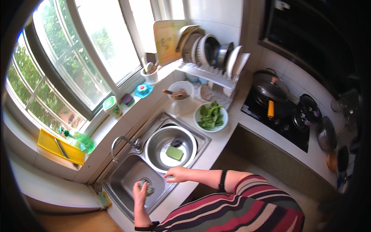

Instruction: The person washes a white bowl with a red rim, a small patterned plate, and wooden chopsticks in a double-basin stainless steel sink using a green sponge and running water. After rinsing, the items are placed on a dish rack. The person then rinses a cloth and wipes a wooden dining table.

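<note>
My left hand [139, 192] is over the left sink basin [124, 171], its fingers closed around a small crumpled grey-green scrubber or cloth [149, 190] beside the drain. My right hand [177, 174] hovers near the divider with thumb and fingers apart, and nothing shows between them. Just beyond it, a round stainless steel bowl [153, 158] sits in the other basin. Inside the bowl lie a green sponge [174, 153] and a dark scrubber [176, 142]. The curved faucet [123, 138] reaches over the left basin; no stream of water can be made out.
A colander [226, 123] of leafy greens [210, 116] stands right of the sink, near a translucent bowl [188, 87]. Behind are a dish rack [208, 74] and a cutting board [165, 43]. A lidded wok [269, 87] rests on the cooktop [278, 124]. Green bottles [84, 142] line the sill.
</note>
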`<action>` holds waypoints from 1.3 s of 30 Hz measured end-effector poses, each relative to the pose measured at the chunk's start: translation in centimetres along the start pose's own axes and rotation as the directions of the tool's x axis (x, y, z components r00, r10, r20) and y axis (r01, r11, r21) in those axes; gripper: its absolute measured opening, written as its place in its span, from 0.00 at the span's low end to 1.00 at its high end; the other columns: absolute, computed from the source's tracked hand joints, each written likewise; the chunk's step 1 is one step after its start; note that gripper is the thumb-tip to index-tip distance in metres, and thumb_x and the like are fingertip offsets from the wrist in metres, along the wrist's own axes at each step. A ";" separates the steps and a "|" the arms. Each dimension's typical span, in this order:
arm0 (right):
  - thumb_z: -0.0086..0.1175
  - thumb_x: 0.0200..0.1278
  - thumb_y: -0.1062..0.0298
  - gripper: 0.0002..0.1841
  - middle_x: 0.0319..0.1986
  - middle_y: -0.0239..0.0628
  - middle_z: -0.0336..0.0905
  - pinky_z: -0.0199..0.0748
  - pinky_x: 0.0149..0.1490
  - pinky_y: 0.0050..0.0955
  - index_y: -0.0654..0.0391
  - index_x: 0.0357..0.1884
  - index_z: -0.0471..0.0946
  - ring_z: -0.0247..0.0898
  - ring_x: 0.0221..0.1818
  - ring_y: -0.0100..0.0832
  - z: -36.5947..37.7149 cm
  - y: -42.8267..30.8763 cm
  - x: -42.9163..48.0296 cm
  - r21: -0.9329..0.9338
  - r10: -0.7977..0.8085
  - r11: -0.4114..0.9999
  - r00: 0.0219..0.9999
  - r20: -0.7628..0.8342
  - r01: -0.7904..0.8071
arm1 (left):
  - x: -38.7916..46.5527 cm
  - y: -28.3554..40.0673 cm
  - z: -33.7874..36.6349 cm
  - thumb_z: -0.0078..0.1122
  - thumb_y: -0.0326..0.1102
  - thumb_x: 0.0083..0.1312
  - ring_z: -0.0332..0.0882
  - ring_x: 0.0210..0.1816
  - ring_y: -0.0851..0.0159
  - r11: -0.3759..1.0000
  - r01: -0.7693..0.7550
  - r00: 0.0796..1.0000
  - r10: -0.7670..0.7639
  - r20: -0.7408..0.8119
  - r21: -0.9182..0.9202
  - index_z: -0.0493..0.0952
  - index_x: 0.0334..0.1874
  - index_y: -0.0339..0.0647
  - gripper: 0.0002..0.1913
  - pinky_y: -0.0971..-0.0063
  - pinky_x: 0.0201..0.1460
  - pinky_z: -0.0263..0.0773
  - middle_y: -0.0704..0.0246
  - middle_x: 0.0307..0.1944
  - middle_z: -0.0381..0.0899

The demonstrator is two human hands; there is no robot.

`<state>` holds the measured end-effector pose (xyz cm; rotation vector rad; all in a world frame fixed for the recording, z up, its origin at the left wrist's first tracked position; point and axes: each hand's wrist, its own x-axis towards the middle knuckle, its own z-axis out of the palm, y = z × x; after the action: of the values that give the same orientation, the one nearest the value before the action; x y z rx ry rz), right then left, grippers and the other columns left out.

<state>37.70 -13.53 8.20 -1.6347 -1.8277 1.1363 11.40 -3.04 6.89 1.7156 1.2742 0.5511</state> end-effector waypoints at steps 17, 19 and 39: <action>0.48 0.70 0.51 0.20 0.32 0.40 0.81 0.71 0.45 0.32 0.61 0.35 0.79 0.74 0.35 0.28 4.2 6.3 -62.1 0.486 0.466 0.872 0.197 -0.863 0.065 | -32.1 28.5 48.1 0.59 0.24 0.63 0.71 0.54 0.67 0.921 0.073 -0.200 0.389 0.899 -0.382 0.66 0.62 0.37 0.24 0.73 0.58 0.67 0.67 0.54 0.73; 0.50 0.68 0.54 0.18 0.33 0.42 0.81 0.72 0.44 0.32 0.61 0.33 0.78 0.75 0.34 0.35 5.2 6.2 -66.3 0.144 0.113 0.969 -0.156 -0.981 -0.200 | -35.2 30.6 51.9 0.54 0.27 0.67 0.74 0.51 0.70 0.950 0.088 -0.134 0.310 0.941 -0.300 0.74 0.54 0.36 0.14 0.76 0.57 0.67 0.68 0.49 0.78; 0.60 0.49 0.49 0.21 0.32 0.52 0.79 0.73 0.43 0.43 0.57 0.37 0.79 0.76 0.37 0.49 19.3 8.3 -99.5 0.943 0.583 0.170 -0.743 -0.329 -0.285 | -73.7 43.9 77.2 0.50 0.30 0.70 0.69 0.38 0.79 0.732 -0.379 -0.892 -0.126 0.433 -0.567 0.76 0.50 0.36 0.10 0.83 0.42 0.67 0.77 0.36 0.77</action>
<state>48.52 -114.67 10.18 -2.2959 0.8968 -0.1402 66.48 -103.87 17.68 1.4531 -1.3246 -1.3004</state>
